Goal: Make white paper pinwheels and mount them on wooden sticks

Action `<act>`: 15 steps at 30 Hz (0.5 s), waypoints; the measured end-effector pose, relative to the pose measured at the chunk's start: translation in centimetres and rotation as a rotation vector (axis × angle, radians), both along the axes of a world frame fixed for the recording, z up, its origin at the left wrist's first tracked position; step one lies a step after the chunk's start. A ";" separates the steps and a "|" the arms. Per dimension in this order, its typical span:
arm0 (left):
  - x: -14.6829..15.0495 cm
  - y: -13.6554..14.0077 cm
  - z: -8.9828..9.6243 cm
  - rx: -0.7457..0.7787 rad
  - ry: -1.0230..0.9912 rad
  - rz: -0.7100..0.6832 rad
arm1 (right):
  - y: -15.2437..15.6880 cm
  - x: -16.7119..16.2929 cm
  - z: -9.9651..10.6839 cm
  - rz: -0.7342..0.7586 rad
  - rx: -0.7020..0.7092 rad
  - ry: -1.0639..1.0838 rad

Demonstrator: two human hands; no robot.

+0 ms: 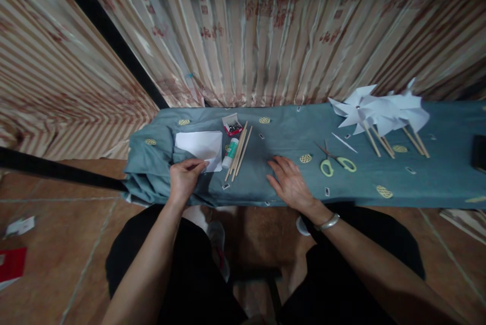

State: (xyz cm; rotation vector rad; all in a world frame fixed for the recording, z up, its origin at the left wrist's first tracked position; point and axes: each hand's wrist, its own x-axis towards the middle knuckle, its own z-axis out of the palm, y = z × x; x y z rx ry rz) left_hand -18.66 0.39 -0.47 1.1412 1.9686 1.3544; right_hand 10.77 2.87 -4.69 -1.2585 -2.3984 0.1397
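White paper (199, 144) lies in a small stack toward the left end of a blue-green cloth (281, 135) that covers a long, narrow surface; the person's left hand (185, 177) is at its near edge, thumb and forefinger drawn together on the paper there; the right hand (290, 183) rests well apart from the stack, palm down over the cloth, fingers loosely spread and holding nothing, a silver bracelet (328, 222) around its wrist.

Just right of the paper lies a green-and-white glue stick (230, 153), with several wooden sticks (239, 155) beside it; behind the glue stick sits an opened red box (232, 125) with small, shiny pieces inside; to the right of the right hand lie scissors (328, 156) with yellow-green handles, their blades slightly parted; a thin white strip (345, 143) lies near them; farther right, white pinwheels (379, 110) on wooden handles lie grouped together, overlapping; a striped, patterned curtain (266, 36) hangs behind the cloth.
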 end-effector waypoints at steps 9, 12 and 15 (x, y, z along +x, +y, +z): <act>-0.7 -0.4 0.4 0.090 -0.301 0.165 | 0.1 0.0 0.2 0.007 -0.001 -0.028; -0.8 -0.1 1.3 0.162 -0.409 0.234 | 0.2 0.0 0.4 0.014 -0.007 -0.022; -0.7 -0.1 3.3 0.264 -0.487 0.268 | 0.3 0.3 0.4 0.033 -0.030 -0.001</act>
